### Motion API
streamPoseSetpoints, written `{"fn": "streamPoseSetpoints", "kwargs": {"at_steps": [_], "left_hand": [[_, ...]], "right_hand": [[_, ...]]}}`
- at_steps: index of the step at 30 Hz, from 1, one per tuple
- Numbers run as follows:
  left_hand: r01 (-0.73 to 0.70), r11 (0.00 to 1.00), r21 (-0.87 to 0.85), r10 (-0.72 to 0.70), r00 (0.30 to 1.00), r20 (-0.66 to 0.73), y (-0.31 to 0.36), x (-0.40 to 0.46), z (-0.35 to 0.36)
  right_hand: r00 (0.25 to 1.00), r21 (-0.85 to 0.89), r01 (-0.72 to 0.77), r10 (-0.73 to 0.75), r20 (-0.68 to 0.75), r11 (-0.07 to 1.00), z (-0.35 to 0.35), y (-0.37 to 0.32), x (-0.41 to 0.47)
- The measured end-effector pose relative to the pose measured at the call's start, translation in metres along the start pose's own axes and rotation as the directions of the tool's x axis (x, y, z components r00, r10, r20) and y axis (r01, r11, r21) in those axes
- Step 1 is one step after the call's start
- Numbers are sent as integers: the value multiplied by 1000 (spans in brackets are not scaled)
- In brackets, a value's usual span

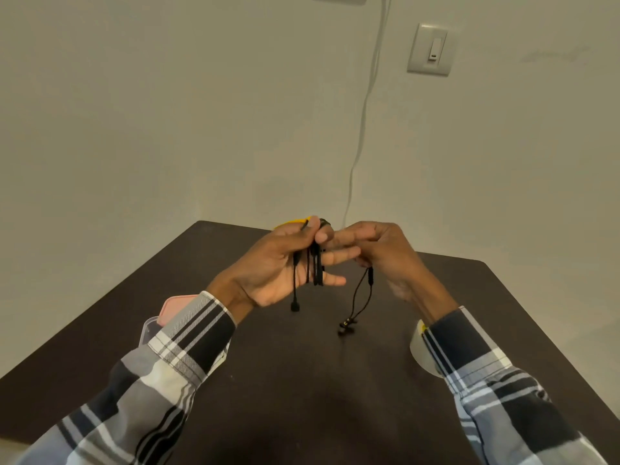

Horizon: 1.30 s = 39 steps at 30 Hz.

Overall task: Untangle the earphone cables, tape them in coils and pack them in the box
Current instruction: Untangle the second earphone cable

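**Over the dark table: cable wound on your left fingers**

Nearest the camera, your two plaid sleeves (174, 357) reach forward over the dark table (302, 397), their lower ends cut off by the frame's bottom edge. Beside the table's right edge, your right sleeve covers most of a roll of clear tape (419, 347). Toward the table's left edge, a clear box (149, 330) with a pink lid peeks out from under your left sleeve; most of it is hidden.

Above the table's middle, your left hand (278, 266) is raised palm-up, fingers spread, with the black earphone cable (315, 266) looped several times around them and your thumb pressing the strands. One end hangs below the palm. Your right hand (385, 253) is held just beside it, fingertips touching the left fingers, pinching the cable's free length; that strand droops down to two earbuds (345, 325) dangling just above the table.

Behind your left hand, near the table's far edge, a sliver of something yellow (292, 223) shows; you cannot tell what it is.
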<state>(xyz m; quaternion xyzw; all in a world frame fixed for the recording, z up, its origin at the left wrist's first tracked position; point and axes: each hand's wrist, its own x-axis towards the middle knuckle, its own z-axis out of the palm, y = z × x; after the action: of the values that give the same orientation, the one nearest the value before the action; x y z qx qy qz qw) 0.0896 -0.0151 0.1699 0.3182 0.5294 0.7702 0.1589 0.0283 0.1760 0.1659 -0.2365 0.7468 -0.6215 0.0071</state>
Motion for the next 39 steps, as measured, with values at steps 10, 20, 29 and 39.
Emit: {"fn": "streamPoseSetpoints", "kwargs": {"at_steps": [10,20,29,39], "left_hand": [[-99,990,99,123,950,-286,3,20,-17],[110,735,670,222,894,-390,-7,17,-38],[231,496,837,-2,964,-265,-33,10,-39],[219,910,352,-193,975,-108,-58,-4,-8]], "right_hand": [[982,196,-179,164,89,964,47,44,-36],[985,-64,-156,160,71,986,46,51,-58],[988,-527,116,-41,152,842,12,7,-51],[981,-435,193,-162,109,879,-16,-11,-13]]}}
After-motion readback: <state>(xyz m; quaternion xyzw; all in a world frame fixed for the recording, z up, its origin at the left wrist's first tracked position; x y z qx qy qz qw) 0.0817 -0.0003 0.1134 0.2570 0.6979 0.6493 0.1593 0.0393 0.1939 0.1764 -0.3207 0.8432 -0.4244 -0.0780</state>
